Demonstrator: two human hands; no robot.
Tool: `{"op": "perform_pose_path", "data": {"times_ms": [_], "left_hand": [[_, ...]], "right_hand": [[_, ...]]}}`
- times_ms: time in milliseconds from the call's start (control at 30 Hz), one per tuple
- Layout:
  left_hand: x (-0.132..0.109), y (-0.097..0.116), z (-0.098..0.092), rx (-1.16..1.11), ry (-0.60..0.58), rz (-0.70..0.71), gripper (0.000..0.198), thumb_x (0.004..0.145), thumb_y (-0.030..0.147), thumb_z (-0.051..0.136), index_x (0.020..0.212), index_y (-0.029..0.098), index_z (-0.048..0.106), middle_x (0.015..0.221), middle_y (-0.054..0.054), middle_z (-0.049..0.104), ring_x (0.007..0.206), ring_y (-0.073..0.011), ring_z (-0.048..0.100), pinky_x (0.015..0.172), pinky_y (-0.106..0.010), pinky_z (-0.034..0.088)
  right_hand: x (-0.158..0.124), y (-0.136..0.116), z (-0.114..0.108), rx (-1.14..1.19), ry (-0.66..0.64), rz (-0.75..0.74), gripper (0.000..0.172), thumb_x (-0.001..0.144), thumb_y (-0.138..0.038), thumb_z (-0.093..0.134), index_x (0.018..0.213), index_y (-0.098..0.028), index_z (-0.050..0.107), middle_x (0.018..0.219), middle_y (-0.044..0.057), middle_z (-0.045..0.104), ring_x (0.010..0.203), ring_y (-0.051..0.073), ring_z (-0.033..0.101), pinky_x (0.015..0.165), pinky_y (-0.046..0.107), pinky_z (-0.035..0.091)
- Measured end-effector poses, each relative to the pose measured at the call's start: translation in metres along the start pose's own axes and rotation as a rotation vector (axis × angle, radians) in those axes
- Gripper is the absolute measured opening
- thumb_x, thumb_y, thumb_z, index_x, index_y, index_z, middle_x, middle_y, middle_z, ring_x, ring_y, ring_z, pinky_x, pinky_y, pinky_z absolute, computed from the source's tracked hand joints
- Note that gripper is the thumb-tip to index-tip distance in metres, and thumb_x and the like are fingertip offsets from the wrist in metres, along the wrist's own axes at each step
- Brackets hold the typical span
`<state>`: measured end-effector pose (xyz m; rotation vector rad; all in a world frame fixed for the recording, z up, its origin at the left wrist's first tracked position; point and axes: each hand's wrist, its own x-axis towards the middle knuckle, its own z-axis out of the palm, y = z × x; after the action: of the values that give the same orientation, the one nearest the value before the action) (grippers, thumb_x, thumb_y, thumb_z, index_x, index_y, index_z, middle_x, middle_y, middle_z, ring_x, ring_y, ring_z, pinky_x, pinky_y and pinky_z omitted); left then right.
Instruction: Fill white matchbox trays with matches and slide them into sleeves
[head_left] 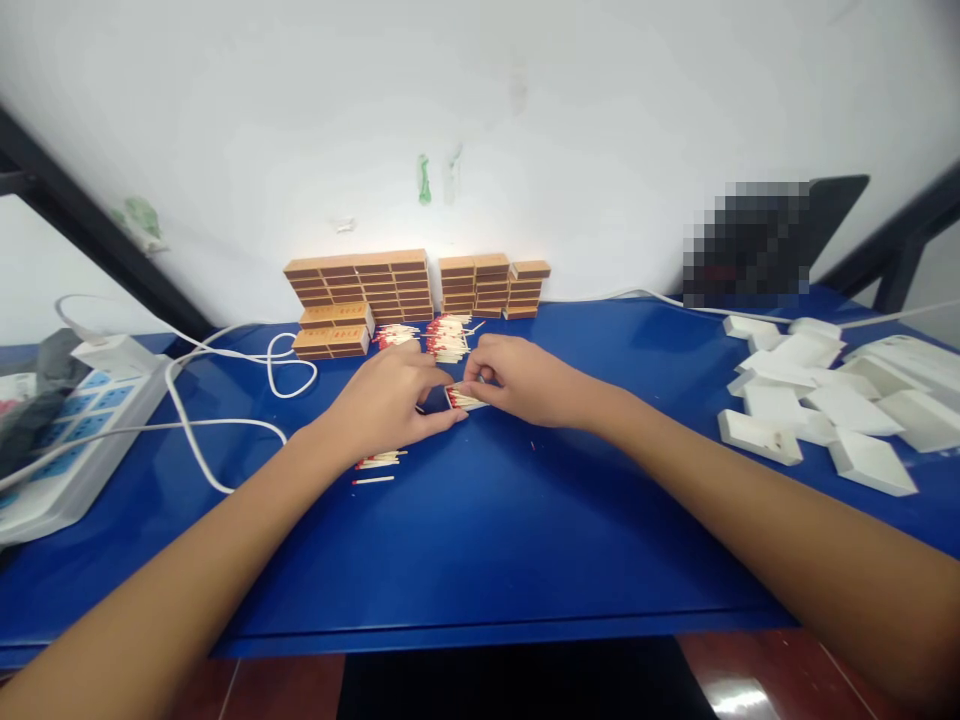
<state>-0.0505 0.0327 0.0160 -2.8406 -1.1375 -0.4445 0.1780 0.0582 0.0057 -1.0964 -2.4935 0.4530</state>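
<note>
A small white matchbox tray [459, 398] filled with red-tipped matches lies on the blue table between my hands. My left hand [390, 395] is curled round its left end, the thumb along the near edge. Closed over its right end is my right hand [517, 378], with thumb and forefinger at the matches and part of the tray hidden beneath. Just beyond are two heaps of loose matches, a left heap [396, 334] and a right heap [448, 340]. More matches [379, 460] lie under and in front of my left wrist, one single match [373, 481] apart from them.
Stacked matchboxes [360, 285] stand against the wall, with shorter stacks [491, 285] to their right. Several empty white trays [780, 395] are piled at the right. A power strip [90, 430] and white cables [180, 400] occupy the left. A dark panel [832, 220] leans at the back right.
</note>
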Motion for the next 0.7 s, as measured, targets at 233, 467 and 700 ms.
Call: {"op": "perform_pose_path", "data": {"times_ms": [233, 467, 700], "left_hand": [[0.0004, -0.0011, -0.0044, 0.025, -0.018, -0.022, 0.031, 0.095, 0.047, 0.075, 0.08, 0.02, 0.071, 0.073, -0.003, 0.067, 0.075, -0.0217, 0.057, 0.07, -0.036, 0.039], [0.0001, -0.0081, -0.008, 0.011, 0.015, -0.029, 0.032, 0.093, 0.051, 0.075, 0.088, 0.02, 0.079, 0.073, -0.006, 0.068, 0.082, -0.0264, 0.06, 0.077, -0.04, 0.044], [-0.0001, -0.0087, -0.0083, -0.001, 0.005, -0.035, 0.03, 0.092, 0.049, 0.076, 0.088, 0.019, 0.079, 0.072, -0.005, 0.068, 0.081, -0.0264, 0.061, 0.079, -0.041, 0.045]], "right_hand": [[0.002, 0.0004, 0.0017, 0.061, 0.056, -0.05, 0.012, 0.101, -0.024, 0.066, 0.095, -0.017, 0.075, 0.095, 0.005, 0.062, 0.083, 0.017, 0.055, 0.074, 0.029, 0.039], [0.002, 0.0059, 0.0002, 0.095, 0.111, -0.077, 0.011, 0.096, -0.029, 0.073, 0.092, -0.019, 0.075, 0.089, 0.003, 0.062, 0.081, 0.017, 0.053, 0.075, 0.03, 0.038], [0.0023, 0.0087, -0.0009, 0.046, 0.065, -0.075, 0.008, 0.097, -0.024, 0.07, 0.093, -0.019, 0.074, 0.092, 0.004, 0.06, 0.081, 0.017, 0.052, 0.073, 0.03, 0.037]]}}
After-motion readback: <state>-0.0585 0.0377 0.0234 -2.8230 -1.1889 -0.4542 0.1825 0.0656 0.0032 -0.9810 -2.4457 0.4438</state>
